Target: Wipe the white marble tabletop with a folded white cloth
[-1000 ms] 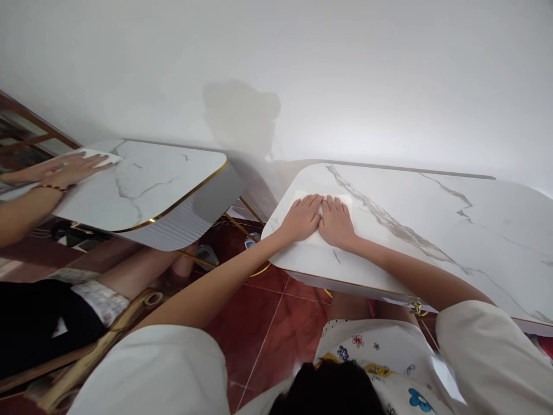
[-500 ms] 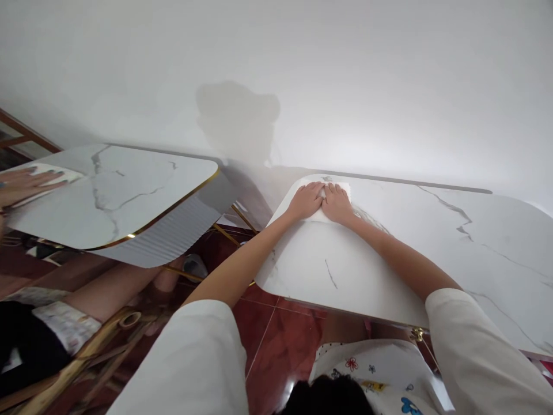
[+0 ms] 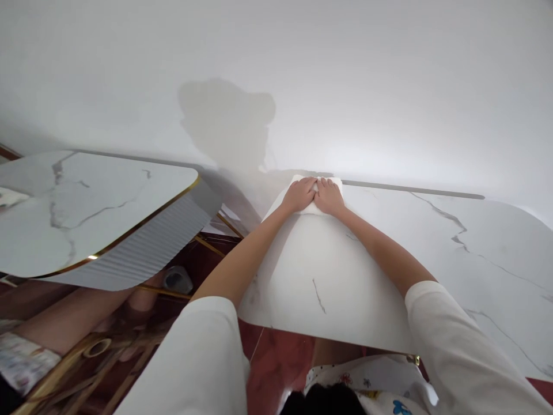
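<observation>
My left hand (image 3: 299,195) and my right hand (image 3: 328,196) lie side by side, fingers stretched flat, pressing a white cloth (image 3: 334,184) onto a white marble table top (image 3: 389,271). The cloth sits at the table's far left corner, close to the white wall. Both arms reach far forward over the table. Only the cloth's edges show around my fingers.
A second marble table with a gold rim (image 3: 95,207) stands to the left, a white cloth (image 3: 8,197) at its left edge. Another person's bare legs (image 3: 64,317) show under it. Red floor tiles (image 3: 276,369) lie below. A white wall (image 3: 345,86) runs behind both tables.
Both hands have slid the cloth away from me, from the table's near left part to its far corner by the wall. The other person's hand has left the view.
</observation>
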A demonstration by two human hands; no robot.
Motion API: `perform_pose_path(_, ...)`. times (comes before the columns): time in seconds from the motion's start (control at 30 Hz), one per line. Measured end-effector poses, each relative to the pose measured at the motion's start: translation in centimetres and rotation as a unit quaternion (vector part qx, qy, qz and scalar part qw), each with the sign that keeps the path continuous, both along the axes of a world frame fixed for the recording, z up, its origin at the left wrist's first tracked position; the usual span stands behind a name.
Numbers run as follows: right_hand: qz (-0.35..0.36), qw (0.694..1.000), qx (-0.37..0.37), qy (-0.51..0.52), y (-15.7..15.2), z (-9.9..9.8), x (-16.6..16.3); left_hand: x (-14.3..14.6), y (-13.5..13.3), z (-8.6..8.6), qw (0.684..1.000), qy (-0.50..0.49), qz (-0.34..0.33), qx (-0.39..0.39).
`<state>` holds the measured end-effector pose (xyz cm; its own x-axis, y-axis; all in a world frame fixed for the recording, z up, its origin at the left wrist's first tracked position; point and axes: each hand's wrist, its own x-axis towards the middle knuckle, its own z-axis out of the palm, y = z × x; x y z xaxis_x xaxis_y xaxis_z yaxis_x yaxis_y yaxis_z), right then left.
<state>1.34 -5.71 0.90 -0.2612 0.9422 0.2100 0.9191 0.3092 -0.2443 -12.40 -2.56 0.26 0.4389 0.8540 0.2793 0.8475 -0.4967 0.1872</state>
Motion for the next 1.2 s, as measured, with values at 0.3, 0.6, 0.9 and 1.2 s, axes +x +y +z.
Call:
perform_pose_path(0.3,-0.021,1.0,-0.004,0.022,1.7,-0.4,0.7,0.9,1.8,0.3,0.999,0.027,-0.012,-0.013)
perform_pose_path(0.6,-0.029,1.0,0.001,0.01,1.2,-0.1,2.2,2.4,1.9,0.1,0.999,0.025,-0.02,-0.016)
perform_pose_path(0.9,-0.067,0.998,-0.008,-0.003,-1.2,0.2,4.0,4.6,0.3,0.1,0.998,0.033,-0.047,-0.016)
perform_pose_path(1.2,-0.095,0.995,-0.017,-0.008,-5.4,0.0,3.0,3.7,-3.4,0.4,0.996,0.033,-0.081,-0.033)
